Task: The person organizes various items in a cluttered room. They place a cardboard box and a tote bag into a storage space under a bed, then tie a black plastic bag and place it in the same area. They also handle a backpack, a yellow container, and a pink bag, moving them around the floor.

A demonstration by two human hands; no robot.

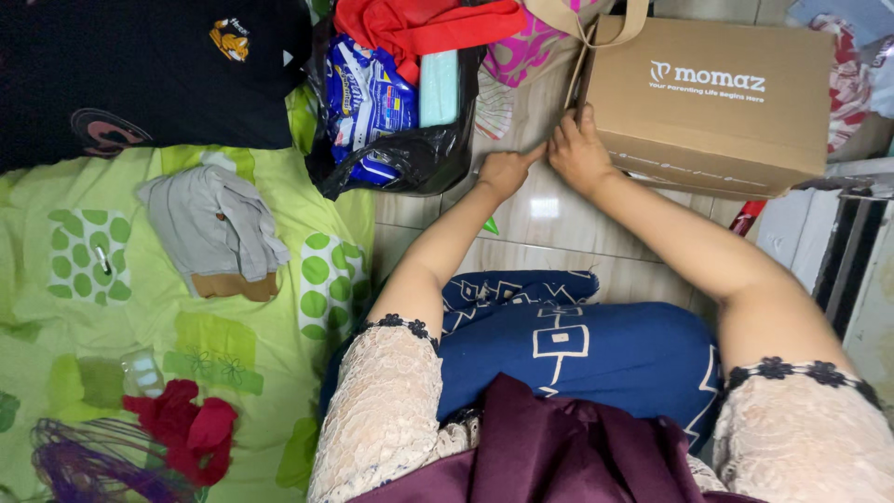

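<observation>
Our right hand (579,154) rests on the near left corner of the cardboard box (712,102) on the floor, its grip loose, holding nothing. Our left hand (507,170), beside it, points a finger at that corner.

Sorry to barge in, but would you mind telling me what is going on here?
A person sits on the tiled floor with both hands at the near left corner of a brown cardboard box. The right hand rests against the box's corner; the left hand lies beside it on the floor, finger pointing at the box. Neither hand has a grip on anything. A black plastic bag of packets stands to the left.
</observation>
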